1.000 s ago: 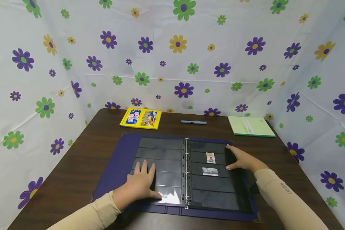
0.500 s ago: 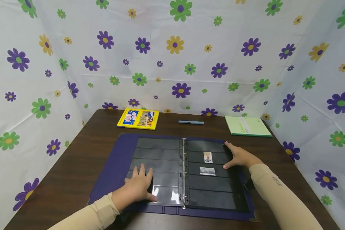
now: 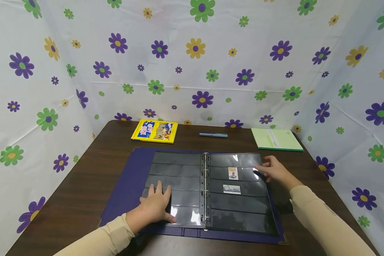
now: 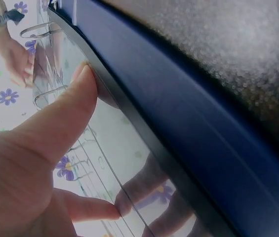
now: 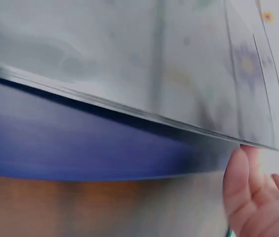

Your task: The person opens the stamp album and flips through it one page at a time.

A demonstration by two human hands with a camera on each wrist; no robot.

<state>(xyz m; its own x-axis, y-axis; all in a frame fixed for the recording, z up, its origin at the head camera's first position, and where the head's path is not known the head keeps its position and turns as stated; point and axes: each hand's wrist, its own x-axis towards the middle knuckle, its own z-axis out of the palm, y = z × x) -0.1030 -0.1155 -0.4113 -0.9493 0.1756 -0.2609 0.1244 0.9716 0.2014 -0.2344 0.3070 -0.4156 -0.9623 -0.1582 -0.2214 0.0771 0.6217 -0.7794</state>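
A dark blue ring-binder stamp album (image 3: 120, 192) lies open on the table, with black pocket pages under clear film. My left hand (image 3: 153, 204) rests on the lower left page (image 3: 176, 170), fingers spread; its thumb (image 4: 75, 94) lies near the page's bottom edge in the left wrist view. At the outer edge of the right page (image 3: 240, 206), my right hand (image 3: 278, 172) pinches the upper part. That page's edge (image 5: 154, 117) stands raised off the blue cover in the right wrist view. Two stamps, one orange-toned (image 3: 233, 173) and one grey (image 3: 232, 189), sit in right-page pockets.
Behind the album lie a yellow picture book (image 3: 155, 131), a blue pen (image 3: 213, 135) and a pale green notebook (image 3: 276, 139). Metal rings (image 3: 206, 193) run down the album's middle. Flower-printed cloth (image 3: 179, 71) encloses the brown table (image 3: 83, 177) at the back and sides.
My right hand has gone from spread fingers over the right page to its outer edge, fingers drawn together. Glare now shows on that page's upper part. The left hand stays put.
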